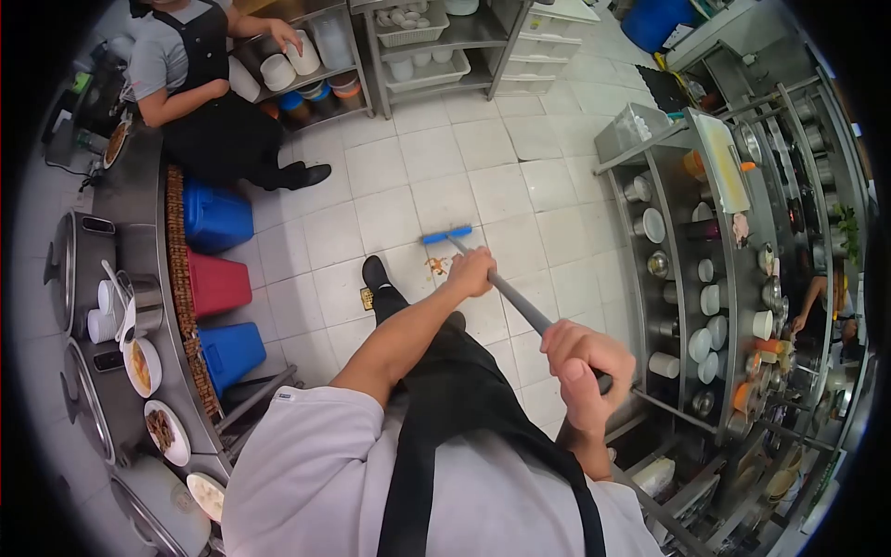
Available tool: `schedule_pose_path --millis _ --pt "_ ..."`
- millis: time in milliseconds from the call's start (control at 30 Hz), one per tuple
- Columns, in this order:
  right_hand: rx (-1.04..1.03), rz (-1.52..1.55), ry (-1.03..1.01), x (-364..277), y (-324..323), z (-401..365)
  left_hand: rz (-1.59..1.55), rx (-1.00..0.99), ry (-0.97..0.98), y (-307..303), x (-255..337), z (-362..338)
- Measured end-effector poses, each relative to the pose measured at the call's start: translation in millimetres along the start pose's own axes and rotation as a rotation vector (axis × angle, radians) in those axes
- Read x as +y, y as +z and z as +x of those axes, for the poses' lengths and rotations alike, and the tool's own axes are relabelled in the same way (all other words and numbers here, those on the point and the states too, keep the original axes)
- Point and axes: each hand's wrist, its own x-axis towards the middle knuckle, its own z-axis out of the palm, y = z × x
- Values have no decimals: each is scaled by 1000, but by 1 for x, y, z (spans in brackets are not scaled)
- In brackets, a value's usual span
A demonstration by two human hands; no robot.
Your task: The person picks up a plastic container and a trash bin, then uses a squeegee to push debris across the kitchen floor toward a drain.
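Observation:
Both of my hands are wrapped round the long grey handle of a broom. Lower on the handle is my left hand, with that arm stretched forward. My right hand grips near the upper end, its thumb along the top. The broom's blue head rests on the tiled floor, just beyond a small scatter of orange-brown food scraps. Whether the head has bristles or a rubber blade is too small to tell. My black shoe is left of the scraps.
At left, a steel counter carries plates of food and large pots; blue and red bins stand beneath. A person in a black apron reaches to a shelf of white containers. Steel racks with bowls line the right.

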Motion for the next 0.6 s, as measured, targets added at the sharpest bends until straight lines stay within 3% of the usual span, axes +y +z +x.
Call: schedule_pose_path --millis 167,267,300,400,533,600 --pt "-124 -102 14 70 6 -12 -126 373 -132 4 -28 6" --pt "-172 -150 35 64 13 -28 34 191 -58 -2 -13 -29" --pt "-186 -151 59 51 7 -36 -39 334 114 30 -24 -37" --pt "-204 -66 117 11 -8 -52 -191 104 59 51 15 -73" --pt "-120 3 113 -10 -13 -53 6 -270 -17 17 56 -77" --pt "-2 37 58 -9 -3 -46 34 -131 54 13 48 -72"
